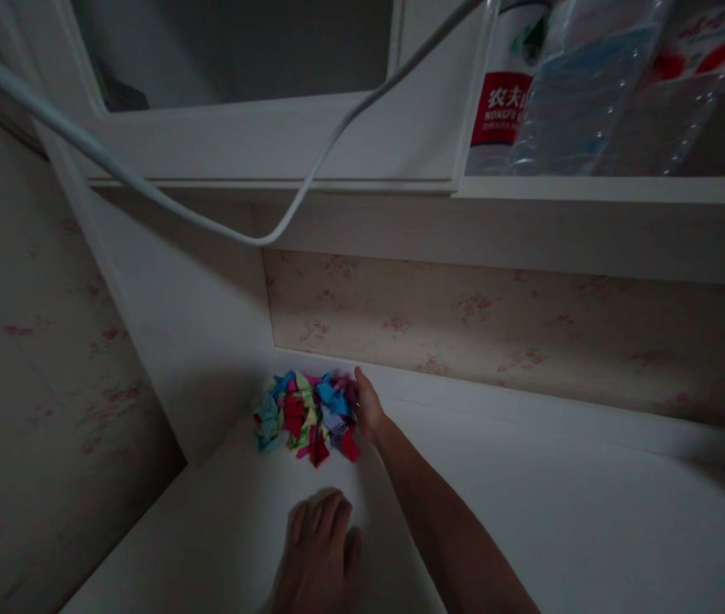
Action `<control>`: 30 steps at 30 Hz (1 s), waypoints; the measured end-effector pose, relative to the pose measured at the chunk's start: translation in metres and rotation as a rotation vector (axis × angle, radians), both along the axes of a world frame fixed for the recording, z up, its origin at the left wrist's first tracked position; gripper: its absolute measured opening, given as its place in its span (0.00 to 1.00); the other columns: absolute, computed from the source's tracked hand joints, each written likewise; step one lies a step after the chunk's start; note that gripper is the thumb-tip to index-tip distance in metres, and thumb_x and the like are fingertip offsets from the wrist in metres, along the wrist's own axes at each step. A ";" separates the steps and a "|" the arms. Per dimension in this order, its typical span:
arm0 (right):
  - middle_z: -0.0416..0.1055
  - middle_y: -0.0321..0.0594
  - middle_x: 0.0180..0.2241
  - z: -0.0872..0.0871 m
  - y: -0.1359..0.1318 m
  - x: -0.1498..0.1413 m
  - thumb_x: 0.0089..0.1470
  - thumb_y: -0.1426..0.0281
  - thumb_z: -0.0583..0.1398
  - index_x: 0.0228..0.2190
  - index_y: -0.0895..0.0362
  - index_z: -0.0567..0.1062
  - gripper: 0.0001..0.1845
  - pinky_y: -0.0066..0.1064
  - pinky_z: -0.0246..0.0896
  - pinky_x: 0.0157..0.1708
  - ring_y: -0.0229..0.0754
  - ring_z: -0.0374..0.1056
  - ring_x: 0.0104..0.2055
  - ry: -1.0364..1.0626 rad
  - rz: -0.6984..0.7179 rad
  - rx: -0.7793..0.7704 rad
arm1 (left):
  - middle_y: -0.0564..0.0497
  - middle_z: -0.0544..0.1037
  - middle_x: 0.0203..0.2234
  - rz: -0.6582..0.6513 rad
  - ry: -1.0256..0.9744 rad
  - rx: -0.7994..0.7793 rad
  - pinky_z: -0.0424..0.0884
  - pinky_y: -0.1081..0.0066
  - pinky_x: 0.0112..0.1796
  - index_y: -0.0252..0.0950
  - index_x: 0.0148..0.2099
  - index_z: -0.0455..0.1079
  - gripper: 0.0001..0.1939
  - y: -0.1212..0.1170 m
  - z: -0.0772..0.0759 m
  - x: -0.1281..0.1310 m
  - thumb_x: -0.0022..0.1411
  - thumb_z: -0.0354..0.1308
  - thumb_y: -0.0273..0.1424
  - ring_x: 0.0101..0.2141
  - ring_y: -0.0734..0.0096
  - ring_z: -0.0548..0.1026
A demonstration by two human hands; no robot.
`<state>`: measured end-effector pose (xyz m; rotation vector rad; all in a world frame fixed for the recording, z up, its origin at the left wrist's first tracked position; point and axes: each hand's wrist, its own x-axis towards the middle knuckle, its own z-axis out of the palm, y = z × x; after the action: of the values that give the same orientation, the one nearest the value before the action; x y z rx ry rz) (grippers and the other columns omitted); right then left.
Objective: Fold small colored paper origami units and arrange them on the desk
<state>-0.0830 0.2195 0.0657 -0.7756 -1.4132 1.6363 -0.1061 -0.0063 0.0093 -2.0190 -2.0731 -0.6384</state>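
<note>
A pile of small folded colored paper pieces [302,414], in blue, green, red, pink and purple, lies on the white surface in the back left corner. My right hand [368,409] stands on edge against the right side of the pile, thumb stretched up, palm toward the papers. Its other fingers are partly hidden by the pieces. In front of the pile, my left hand [321,537] rests palm down on the surface, fingers slightly bent and holding nothing. A short gap separates it from the papers.
A white cable [209,223] hangs across the view above the pile. Overhead is a white cabinet [273,141], with several plastic bottles [583,94] on its right shelf. A white side panel [202,324] and floral wallpaper [465,315] border the white desktop [548,503].
</note>
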 end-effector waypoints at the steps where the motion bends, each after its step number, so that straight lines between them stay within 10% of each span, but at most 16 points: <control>1: 0.73 0.45 0.44 0.007 0.000 -0.004 0.54 0.44 0.46 0.49 0.56 0.68 0.35 0.39 0.62 0.43 0.51 0.68 0.47 0.022 -0.003 -0.013 | 0.48 0.75 0.48 0.006 -0.012 0.007 0.61 0.54 0.51 0.43 0.49 0.69 0.14 0.000 0.000 0.000 0.63 0.49 0.35 0.49 0.58 0.69; 7: 0.70 0.41 0.50 0.016 -0.018 0.050 0.49 0.55 0.61 0.50 0.49 0.67 0.28 0.38 0.58 0.50 0.47 0.62 0.54 0.092 -0.120 -0.052 | 0.48 0.75 0.47 0.035 -0.060 0.024 0.60 0.53 0.52 0.43 0.49 0.69 0.13 -0.002 0.007 0.004 0.63 0.49 0.33 0.49 0.58 0.69; 15: 0.70 0.36 0.21 -0.050 -0.120 0.189 0.42 0.54 0.65 0.31 0.56 0.77 0.19 0.31 0.59 0.24 0.42 0.65 0.24 -0.059 -0.319 -0.133 | 0.47 0.74 0.47 0.033 -0.036 0.047 0.59 0.54 0.52 0.42 0.49 0.68 0.13 -0.008 0.010 0.005 0.64 0.49 0.34 0.49 0.58 0.68; 20: 0.73 0.39 0.27 -0.074 -0.178 0.255 0.41 0.53 0.65 0.29 0.54 0.79 0.18 0.32 0.63 0.26 0.45 0.66 0.28 -0.167 -0.495 -0.097 | 0.47 0.74 0.46 0.011 -0.011 0.052 0.59 0.56 0.52 0.41 0.49 0.68 0.13 -0.012 0.008 0.006 0.64 0.48 0.33 0.49 0.59 0.68; 30: 0.73 0.37 0.26 -0.063 -0.237 0.283 0.48 0.52 0.59 0.32 0.56 0.78 0.20 0.29 0.59 0.29 0.44 0.65 0.28 -0.412 -0.491 0.094 | 0.45 0.73 0.50 0.021 0.001 0.006 0.56 0.56 0.54 0.39 0.50 0.68 0.15 -0.022 0.004 0.015 0.65 0.46 0.31 0.52 0.60 0.68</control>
<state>0.2002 -0.0172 0.0030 -1.3369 -1.4138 1.0622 -0.0912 -0.0283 0.0132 -1.9910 -2.0862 -0.6389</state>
